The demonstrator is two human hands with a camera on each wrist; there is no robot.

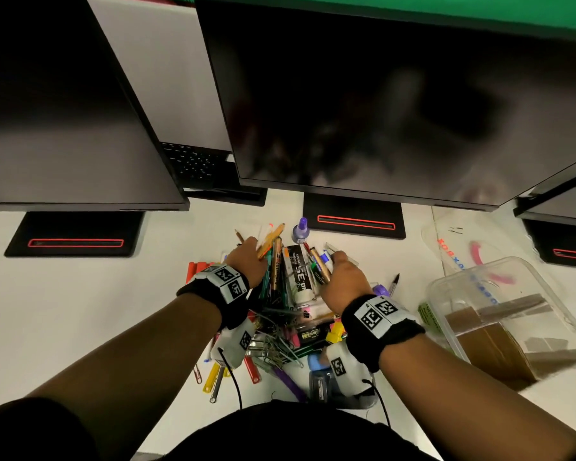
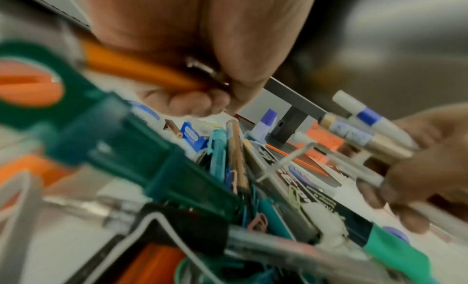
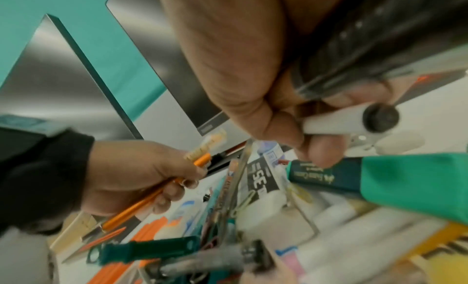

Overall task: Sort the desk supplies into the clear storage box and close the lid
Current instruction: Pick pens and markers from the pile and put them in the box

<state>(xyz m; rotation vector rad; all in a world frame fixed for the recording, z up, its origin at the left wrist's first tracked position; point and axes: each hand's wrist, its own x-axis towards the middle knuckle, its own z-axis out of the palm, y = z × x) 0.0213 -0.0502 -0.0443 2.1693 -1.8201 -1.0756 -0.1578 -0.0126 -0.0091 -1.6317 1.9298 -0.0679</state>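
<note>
On the white table [image 1: 80, 311], at the centre of the head view, lies the pile [image 1: 286, 327] of pens, clips and markers, and both my hands are in its far edge. My left hand [image 1: 246, 261], at about 11 o'clock of the pile, has its fingers [image 2: 192, 104] curled tight round an orange pencil [image 2: 131, 68]; its eraser end sticks out past my knuckles toward 12 o'clock. I hold it mid-shaft, I judge, so it comes out of the tangle without dragging clips along.

My right hand [image 1: 343, 277], at about 1 o'clock, has its fingers [image 3: 321, 148] clamped on a bundle of markers [image 2: 375, 136], white, gold and blue-banded, gathered side by side so several go over in one trip. A green highlighter [image 3: 405, 180] lies just beneath that hand; I cannot tell whether I hold it too.

The box [image 1: 512, 327] stands at 3 o'clock of the pile, near my right wrist, open, with brown card pieces inside. Its lid [image 1: 473, 247] lies flat beyond it, toward 2 o'clock, under the monitor [image 1: 379, 111] edge. A purple-capped bottle [image 1: 301, 229] stands upright at 12 o'clock. Most of the pile is still out, so the sorting looks barely begun.
</note>
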